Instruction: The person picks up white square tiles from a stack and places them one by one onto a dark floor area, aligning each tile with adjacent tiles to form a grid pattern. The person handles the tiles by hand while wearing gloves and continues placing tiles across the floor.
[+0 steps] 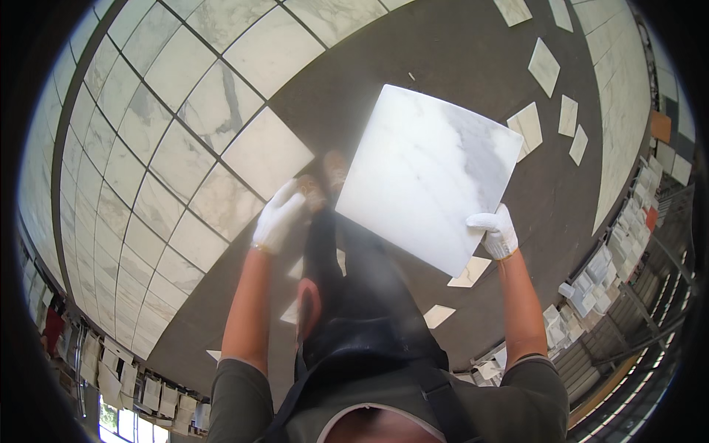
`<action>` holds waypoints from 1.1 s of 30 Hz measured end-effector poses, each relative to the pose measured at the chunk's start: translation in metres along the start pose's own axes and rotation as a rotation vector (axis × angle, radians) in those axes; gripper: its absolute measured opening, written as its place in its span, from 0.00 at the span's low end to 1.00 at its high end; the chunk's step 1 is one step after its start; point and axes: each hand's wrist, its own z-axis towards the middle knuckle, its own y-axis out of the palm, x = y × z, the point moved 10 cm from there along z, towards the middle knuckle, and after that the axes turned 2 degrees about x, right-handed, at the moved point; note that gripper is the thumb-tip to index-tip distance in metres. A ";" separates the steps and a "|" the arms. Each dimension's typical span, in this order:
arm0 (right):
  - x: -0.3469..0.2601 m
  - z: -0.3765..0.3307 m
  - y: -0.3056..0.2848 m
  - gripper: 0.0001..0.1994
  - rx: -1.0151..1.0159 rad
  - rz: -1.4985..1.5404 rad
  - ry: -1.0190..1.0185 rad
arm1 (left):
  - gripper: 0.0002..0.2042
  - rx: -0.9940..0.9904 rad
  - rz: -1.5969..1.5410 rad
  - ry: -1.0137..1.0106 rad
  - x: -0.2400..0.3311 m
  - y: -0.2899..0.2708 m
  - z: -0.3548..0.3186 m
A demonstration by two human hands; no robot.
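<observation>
White marble tiles (185, 159) with grey veins lie in a close grid over the dark floor (458, 52) at left. Loose tile offcuts (544, 66) lie scattered at upper right, and racks of stacked tile samples (628, 236) line the right edge.

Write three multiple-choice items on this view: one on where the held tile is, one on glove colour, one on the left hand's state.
1. The large marble tile is held by
A. the right hand
B. both hands
C. no hand

2. The gloves are
A. black
B. white
C. orange

3. The left hand is
A. gripping the tile
B. free, off the tile
C. flat on the floor

Answers: 1 A, only the right glove grips its lower edge; 2 B, both gloves show white; 3 B, it hangs apart, left of the tile.
</observation>
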 end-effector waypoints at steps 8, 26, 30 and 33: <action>0.026 -0.041 0.060 0.17 -0.065 0.074 0.018 | 0.29 -0.023 -0.405 0.061 -0.033 0.015 -0.010; 0.065 -0.018 -0.021 0.30 -0.129 0.387 0.211 | 0.17 -0.124 -0.459 0.126 -0.090 0.227 -0.072; 0.035 0.005 -0.090 0.30 -0.216 0.430 0.198 | 0.16 -0.103 -0.255 0.164 -0.047 0.279 -0.086; 0.005 0.048 -0.132 0.33 -0.247 0.675 0.260 | 0.19 -0.067 -0.503 -0.026 -0.040 0.275 -0.094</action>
